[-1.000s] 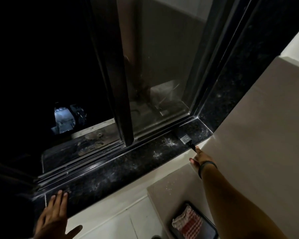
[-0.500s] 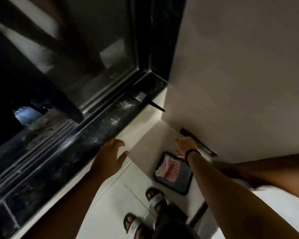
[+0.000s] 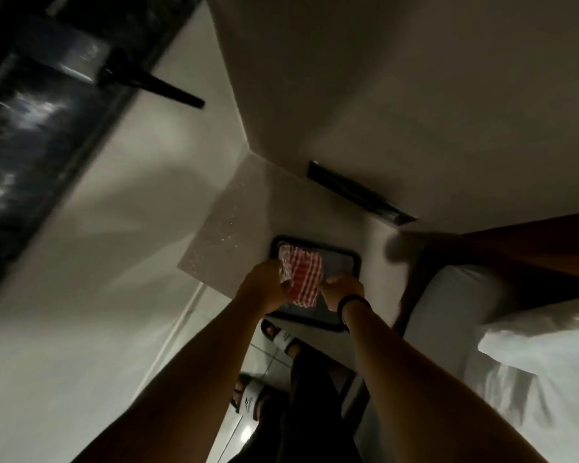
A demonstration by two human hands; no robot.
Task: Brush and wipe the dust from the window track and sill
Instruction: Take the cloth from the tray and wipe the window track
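Cloth (image 3: pixel 302 275): red-checked, pinched between both hands, just above the dark tray (image 3: pixel 346 259) on the tabletop (image 3: pixel 244 215)
Hands: left hand (image 3: pixel 264 285) and right hand (image 3: pixel 343 290) each closed on an edge
Brush (image 3: pixel 154 83): lying on the sill (image 3: pixel 24 128), well up-left of the hands
Tip: probably shake it open, fold flat, then wipe dust toward one end

1 cloth (image 3: pixel 302 275), 1 tray (image 3: pixel 343 259), 1 brush (image 3: pixel 154 85)

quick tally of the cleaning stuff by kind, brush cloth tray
brush: 1, lying on the sill
checked cloth: 1, gripped by left hand and right hand
dark tray: 1
total: 3
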